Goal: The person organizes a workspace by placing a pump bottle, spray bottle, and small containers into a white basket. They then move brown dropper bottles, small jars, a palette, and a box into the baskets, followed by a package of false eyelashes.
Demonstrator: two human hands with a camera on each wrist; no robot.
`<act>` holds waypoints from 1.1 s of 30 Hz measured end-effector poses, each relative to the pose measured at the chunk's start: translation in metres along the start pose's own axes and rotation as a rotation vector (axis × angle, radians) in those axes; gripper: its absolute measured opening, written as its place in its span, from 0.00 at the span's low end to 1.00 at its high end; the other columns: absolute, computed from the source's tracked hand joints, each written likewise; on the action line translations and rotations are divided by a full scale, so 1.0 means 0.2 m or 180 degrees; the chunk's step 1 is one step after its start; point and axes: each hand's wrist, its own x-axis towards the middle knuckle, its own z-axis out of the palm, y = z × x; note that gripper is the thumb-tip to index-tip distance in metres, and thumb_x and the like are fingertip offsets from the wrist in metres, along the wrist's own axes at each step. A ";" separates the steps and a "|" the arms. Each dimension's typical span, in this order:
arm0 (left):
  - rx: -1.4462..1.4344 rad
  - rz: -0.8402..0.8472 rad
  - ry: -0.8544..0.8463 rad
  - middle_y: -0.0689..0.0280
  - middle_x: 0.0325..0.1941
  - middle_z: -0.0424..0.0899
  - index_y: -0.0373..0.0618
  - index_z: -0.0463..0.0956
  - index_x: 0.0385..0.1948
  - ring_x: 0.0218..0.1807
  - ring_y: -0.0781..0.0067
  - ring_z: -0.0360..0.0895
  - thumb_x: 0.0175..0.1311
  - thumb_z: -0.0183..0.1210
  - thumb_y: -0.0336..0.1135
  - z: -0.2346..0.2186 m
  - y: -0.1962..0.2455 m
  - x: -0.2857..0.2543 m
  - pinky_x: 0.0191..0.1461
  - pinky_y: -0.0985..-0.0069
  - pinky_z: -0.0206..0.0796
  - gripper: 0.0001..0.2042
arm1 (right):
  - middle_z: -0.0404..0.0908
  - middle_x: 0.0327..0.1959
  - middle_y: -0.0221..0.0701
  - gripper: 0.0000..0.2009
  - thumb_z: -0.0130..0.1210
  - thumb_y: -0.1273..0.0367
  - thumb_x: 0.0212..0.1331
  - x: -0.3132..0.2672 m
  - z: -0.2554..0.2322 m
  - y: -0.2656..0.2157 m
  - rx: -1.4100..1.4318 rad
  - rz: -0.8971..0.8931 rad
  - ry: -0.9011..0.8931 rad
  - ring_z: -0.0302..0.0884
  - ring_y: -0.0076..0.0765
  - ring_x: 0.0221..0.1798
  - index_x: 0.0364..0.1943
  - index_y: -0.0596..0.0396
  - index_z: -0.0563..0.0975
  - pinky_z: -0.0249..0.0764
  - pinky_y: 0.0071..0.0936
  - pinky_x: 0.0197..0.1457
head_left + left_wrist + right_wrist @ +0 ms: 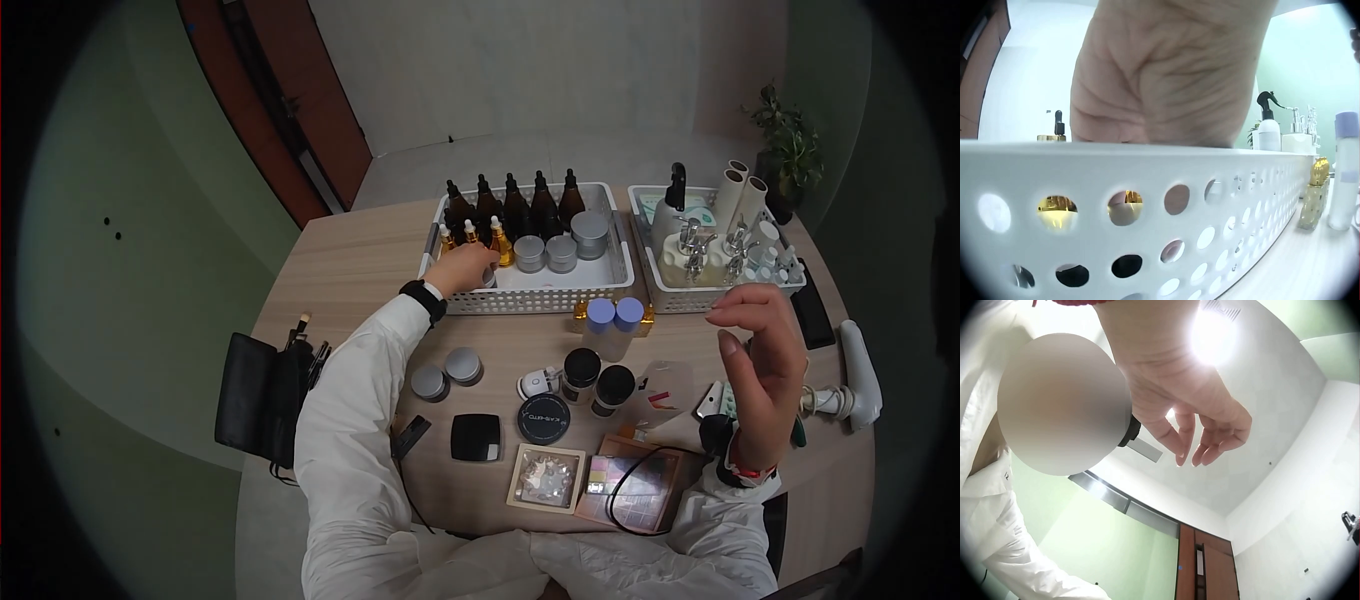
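My left hand (462, 268) reaches over the front wall of the left white basket (540, 302), its fingers round a small jar (489, 279) that is mostly covered. In the left wrist view the palm (1166, 81) stands above the basket's perforated wall (1104, 181), which hides the fingertips. Amber dropper bottles (502, 243) are beside the fingers, and grey-lidded jars (529, 253) sit further right in the basket. My right hand (764, 365) is raised above the right side of the table, fingers loosely bent with nothing between them; the right wrist view shows this hand (1179, 400) too.
The right basket (690, 298) holds pump bottles. Two jars (462, 366), a black compact (475, 437), black-lidded containers (581, 375), lilac-capped bottles (627, 325) and palettes (546, 477) are on the table. A black brush case (250, 395) lies at left, a white device (860, 375) at right.
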 end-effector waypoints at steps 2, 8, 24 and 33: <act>-0.0036 0.0049 0.0037 0.56 0.40 0.80 0.45 0.77 0.40 0.44 0.53 0.78 0.43 0.66 0.30 0.00 -0.01 -0.01 0.47 0.64 0.70 0.18 | 0.74 0.41 0.38 0.12 0.49 0.80 0.47 0.00 0.00 0.00 0.0017 0.0017 0.0018 0.71 0.35 0.47 0.36 0.61 0.78 0.64 0.27 0.52; -0.0437 -0.0195 0.0535 0.56 0.39 0.76 0.42 0.75 0.37 0.44 0.53 0.75 0.53 0.63 0.34 -0.34 0.15 -0.24 0.48 0.65 0.68 0.12 | 0.73 0.42 0.39 0.11 0.49 0.80 0.47 -0.01 0.01 0.00 0.0038 0.0072 0.0079 0.70 0.35 0.48 0.37 0.61 0.78 0.62 0.28 0.54; -0.0894 -0.0766 -0.0525 0.52 0.43 0.75 0.40 0.71 0.43 0.47 0.48 0.75 0.45 0.68 0.40 0.05 0.26 -0.94 0.50 0.63 0.69 0.24 | 0.73 0.42 0.38 0.11 0.48 0.80 0.48 -0.01 0.03 0.00 0.0019 0.0000 -0.0008 0.69 0.34 0.49 0.37 0.62 0.77 0.61 0.27 0.55; -0.0713 -0.0610 0.0994 0.54 0.41 0.78 0.39 0.72 0.43 0.44 0.53 0.77 0.44 0.68 0.30 -0.51 0.30 -0.80 0.48 0.66 0.70 0.22 | 0.73 0.41 0.38 0.11 0.49 0.80 0.48 0.00 0.03 0.00 -0.0006 0.0034 -0.0041 0.70 0.35 0.48 0.36 0.62 0.77 0.62 0.27 0.55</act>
